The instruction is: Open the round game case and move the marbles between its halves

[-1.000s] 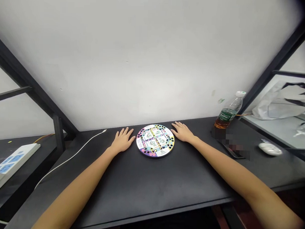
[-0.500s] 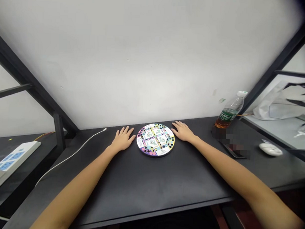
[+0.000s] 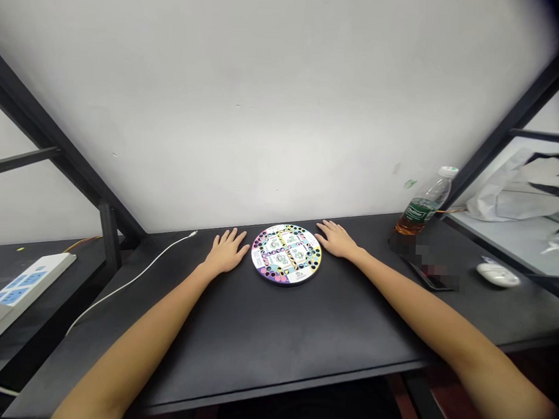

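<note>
Black desk (image 3: 275, 331) surface is pressed by two open palms, and the step is judged best done with both sides of the round game board (image 3: 286, 254) treated evenly: equal pressure from each side, fingers brought to opposite rims, so that the disc is held level and is not slid toward the white cable (image 3: 134, 281) out beyond the left hand (image 3: 226, 251) or the bottle (image 3: 421, 205) well off beyond the right hand (image 3: 336, 240). The left hand is laid flat, fingers spread, nothing grasped; the right hand is likewise open and empty. The board is found between them, flat on the desk: just to the right of the left hand's thumb, and just left of the right hand's fingers. Whether either hand touches the rim cannot be told.
</note>
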Tool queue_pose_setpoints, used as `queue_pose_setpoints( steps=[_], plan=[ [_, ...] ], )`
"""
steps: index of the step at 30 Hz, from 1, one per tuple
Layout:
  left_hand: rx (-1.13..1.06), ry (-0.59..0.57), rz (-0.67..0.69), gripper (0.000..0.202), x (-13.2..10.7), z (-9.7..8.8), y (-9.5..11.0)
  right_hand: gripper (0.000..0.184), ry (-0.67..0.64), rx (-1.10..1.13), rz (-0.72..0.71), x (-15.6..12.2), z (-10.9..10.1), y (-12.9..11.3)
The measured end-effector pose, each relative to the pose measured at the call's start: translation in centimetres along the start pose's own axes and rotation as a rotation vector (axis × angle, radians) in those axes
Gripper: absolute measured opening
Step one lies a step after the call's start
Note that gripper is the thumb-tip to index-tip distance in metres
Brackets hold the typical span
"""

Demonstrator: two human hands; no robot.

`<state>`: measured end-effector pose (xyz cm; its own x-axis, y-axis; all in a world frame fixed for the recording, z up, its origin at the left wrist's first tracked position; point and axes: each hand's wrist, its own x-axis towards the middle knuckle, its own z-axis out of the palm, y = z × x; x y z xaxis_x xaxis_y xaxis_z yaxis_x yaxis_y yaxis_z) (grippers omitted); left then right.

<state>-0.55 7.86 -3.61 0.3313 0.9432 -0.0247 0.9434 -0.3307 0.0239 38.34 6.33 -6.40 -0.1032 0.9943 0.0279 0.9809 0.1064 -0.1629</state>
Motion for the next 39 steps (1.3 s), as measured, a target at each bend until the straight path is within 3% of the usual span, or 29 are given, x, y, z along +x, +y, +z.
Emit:
queue_pose_setpoints(
  steps=[39],
  plan=[
    [-0.012,-0.005,-0.003,0.066,-0.1,-0.17,0.13,0.072,-0.014,0.001,-0.003,0.02,-0.12,0.01]
  ],
)
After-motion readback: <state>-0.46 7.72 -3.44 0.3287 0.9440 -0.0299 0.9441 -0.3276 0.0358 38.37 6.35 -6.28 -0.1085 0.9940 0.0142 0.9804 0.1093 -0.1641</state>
